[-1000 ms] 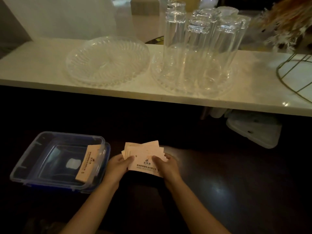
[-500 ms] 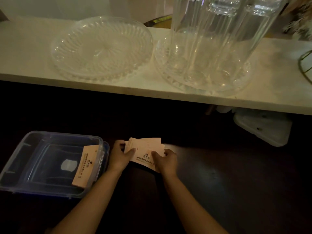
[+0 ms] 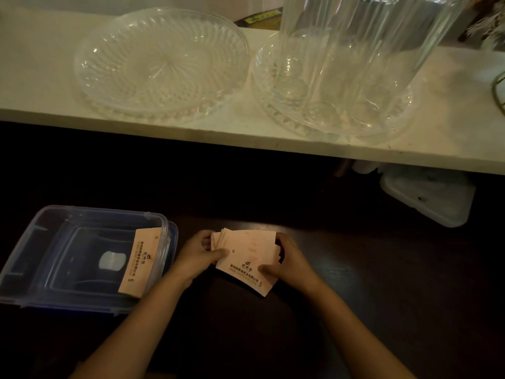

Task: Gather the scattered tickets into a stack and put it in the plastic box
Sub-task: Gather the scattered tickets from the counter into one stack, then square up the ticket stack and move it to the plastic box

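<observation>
A loose, slightly fanned bundle of pale pink tickets [image 3: 247, 255] sits low over the dark table, held from both sides. My left hand [image 3: 198, 257] grips its left edge, thumb on top. My right hand [image 3: 287, 262] holds the right edge, thumb pressing the lower part. To the left stands the clear plastic box [image 3: 54, 272] with blue trim. One single ticket [image 3: 142, 262] leans on the box's right wall, partly inside it.
A white shelf [image 3: 41, 86] runs across the back, carrying a cut-glass plate [image 3: 161, 67] and a second glass tray [image 3: 276, 116] with tall glasses [image 3: 355, 50]. A white lid-like object [image 3: 426, 196] lies under the shelf at right. The dark table [image 3: 382, 283] spreads rightward.
The view has tilted down and closer to the shelf. My hands have squeezed the fanned tickets into a tighter bundle; the box and its leaning ticket have not moved.
</observation>
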Motion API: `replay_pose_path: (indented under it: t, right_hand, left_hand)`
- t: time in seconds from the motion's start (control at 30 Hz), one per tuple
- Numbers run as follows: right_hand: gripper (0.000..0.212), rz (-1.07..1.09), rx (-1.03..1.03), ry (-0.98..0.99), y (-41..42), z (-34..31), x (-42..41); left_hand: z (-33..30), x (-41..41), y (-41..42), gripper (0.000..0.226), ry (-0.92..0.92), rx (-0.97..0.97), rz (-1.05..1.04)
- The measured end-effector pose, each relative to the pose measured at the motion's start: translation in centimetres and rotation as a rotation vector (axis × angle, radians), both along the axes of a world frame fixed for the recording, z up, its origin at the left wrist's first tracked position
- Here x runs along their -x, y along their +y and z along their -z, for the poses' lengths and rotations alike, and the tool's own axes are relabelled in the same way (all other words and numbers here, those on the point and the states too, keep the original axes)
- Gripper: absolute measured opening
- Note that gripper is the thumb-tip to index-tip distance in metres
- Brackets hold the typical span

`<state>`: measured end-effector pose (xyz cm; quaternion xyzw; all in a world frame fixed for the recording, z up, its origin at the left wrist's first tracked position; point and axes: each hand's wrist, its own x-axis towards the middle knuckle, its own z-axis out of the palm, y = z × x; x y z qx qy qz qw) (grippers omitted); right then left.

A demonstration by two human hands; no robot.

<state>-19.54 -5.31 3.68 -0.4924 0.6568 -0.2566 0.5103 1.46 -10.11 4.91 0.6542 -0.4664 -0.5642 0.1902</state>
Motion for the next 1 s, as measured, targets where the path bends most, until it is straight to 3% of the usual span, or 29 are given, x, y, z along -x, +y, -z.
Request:
replay_pose_path:
  t: [0.13, 0.37, 0.47, 0.6, 0.73, 1.0]
  right_hand:
    - [0.105, -0.093, 0.081, -0.113, 1.2, -0.6, 0.1]
    - [0.095, -0.253, 0.542, 0.389, 3.3, -1.9, 1.8]
    - [0.078, -0.263, 0.549, 0.536, 5.2, -1.4, 2.7]
    - [0.067, -0.065, 0.471, 0.445, 7.7, 0.4, 1.9]
    - [0.075, 0.216, 0.405, 0.233, 8.2, 0.8, -0.8]
    - [0.07, 0.139, 0.396, 0.311, 9.3, 1.3, -0.9]
  left_hand:
    - [-0.5, -0.4, 1.5, 0.053, 0.019, 0.132, 0.073]
    - [-1.8, 0.8, 4.2, 0.069, 0.028, 0.381, 0.137]
    - [-0.7, 2.3, 6.3, 0.063, 0.086, 0.346, 0.152]
    - [0.7, 4.6, 9.8, 0.052, 0.34, 0.126, 0.022]
    - [0.8, 6.9, 10.0, 0.033, 0.337, 0.167, -0.213]
    - [1.7, 7.8, 9.9, 0.042, 0.418, 0.161, -0.338]
